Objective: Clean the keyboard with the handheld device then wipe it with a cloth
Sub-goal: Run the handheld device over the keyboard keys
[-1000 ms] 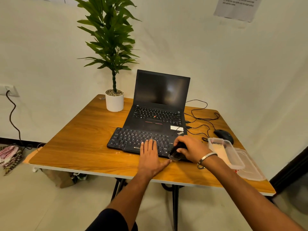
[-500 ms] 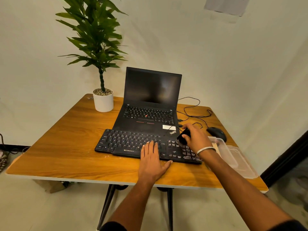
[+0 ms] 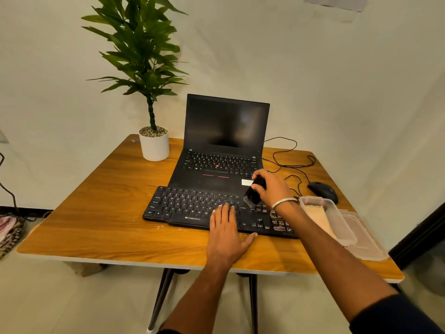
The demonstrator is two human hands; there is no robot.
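Since half a second ago the right hand (image 3: 273,189) has carried the small black handheld device (image 3: 254,192) toward the black rectangular keyboard's (image 3: 192,206) far edge; fingers curled round it, it tilts bristles-down (lengthwise toward the laptop). Flat, the left hand (image 3: 225,233) presses the keyboard's near edge.

One table (image 3: 101,227). One laptop (image 3: 224,145). One separate keyboard (image 3: 192,208). One mouse (image 3: 323,191). One potted plant (image 3: 154,145). One clear plastic box (image 3: 337,222), one lid (image 3: 368,244) beside it. One cloth (image 3: 320,219) in box. One handheld brush (image 3: 254,192). Two hands: left hand (image 3: 225,233), right hand (image 3: 273,189). One bracelet (image 3: 284,202). One paper sheet (image 3: 337,2) on wall.
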